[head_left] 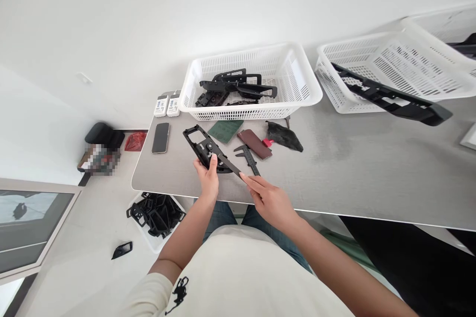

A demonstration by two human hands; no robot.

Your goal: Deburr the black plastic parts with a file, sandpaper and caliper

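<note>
Black plastic trim frame [205,147] in both my hands, held over the near edge of the table. Its wide, cut-out end points to upper left, and its narrow arm slants down to the right. Left hand [206,177]: closed around the wide end, thumb pressed on the face of the frame, other fingers curled beneath it. Right hand [269,203]: fingers extended and nearly together, fingertips [241,175] pinching the narrow arm near its tip.

Just beyond the arm, on the grey table [334,178]: dark caliper [247,158], nearly touching my right fingertips. Beside it, a maroon pad [255,144] with a small pink-red piece [267,142] at its end, then a black cloth [284,136] in a loose heap. Green abrasive pad [225,131] lies just above the frame. Smartphone [160,137] lies to the left, two small white labelled boxes [166,106] above it.

Upper middle: white slotted basket [197,94] holding several black plastic parts [236,86]. Upper right: second white basket [345,54], with a long black trim piece [390,94] resting in it and jutting past its rim.

Lower left, on the floor: white bin [139,213] heaped with black parts [158,214], and one loose black part [122,250] near it. Beyond these, a red plastic bag [135,141] and a pixelated box [98,158].
</note>
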